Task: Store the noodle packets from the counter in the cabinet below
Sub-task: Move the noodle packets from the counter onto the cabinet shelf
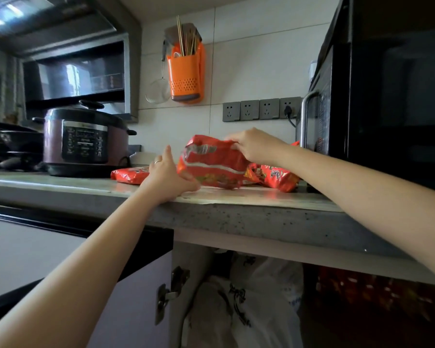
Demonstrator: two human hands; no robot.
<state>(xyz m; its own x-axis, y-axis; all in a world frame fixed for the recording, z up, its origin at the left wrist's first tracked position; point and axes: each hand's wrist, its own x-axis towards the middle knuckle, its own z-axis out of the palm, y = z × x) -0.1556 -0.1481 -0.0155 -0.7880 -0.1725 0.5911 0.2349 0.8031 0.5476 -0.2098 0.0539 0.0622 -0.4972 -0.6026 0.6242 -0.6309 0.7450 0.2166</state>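
The noodle packet [212,163] I am after is a crinkled, glossy red foil pillow with white bands. It is tilted up on its lower edge above the counter [261,217], near the front lip. My right grip [255,146] is clamped on the packet's top corner at 2 o'clock, fingers curled over the puckered seam. My left grip [167,172] is spread apart at 9 o'clock of it, fingers straight and a thin ring on one. The thumb reaches under the packet's lower left corner; I cannot tell whether it presses the foil.

A second packet [129,175] lies flat on the counter at 9 o'clock, just behind the left grip. A third packet [278,178] lies at 3 o'clock, partly tucked under the lifted one.

The counter is a thick grey slab with a speckled, rough front edge and a smoother pale top. At 6 o'clock the cabinet stands open: soft white plastic bags [249,297] are bunched inside, and a flat lilac door [126,310] carries a metal hinge [170,292]. Something red sits in the dark at 5 o'clock, too dim to name.

At 9 o'clock, farther off, stands a round pressure cooker [83,139] with a black panel. At 12 o'clock a perforated orange plastic holder [186,74] hangs on the tiles with thin sticks in it. At 3 o'clock is a boxy black microwave [362,96].
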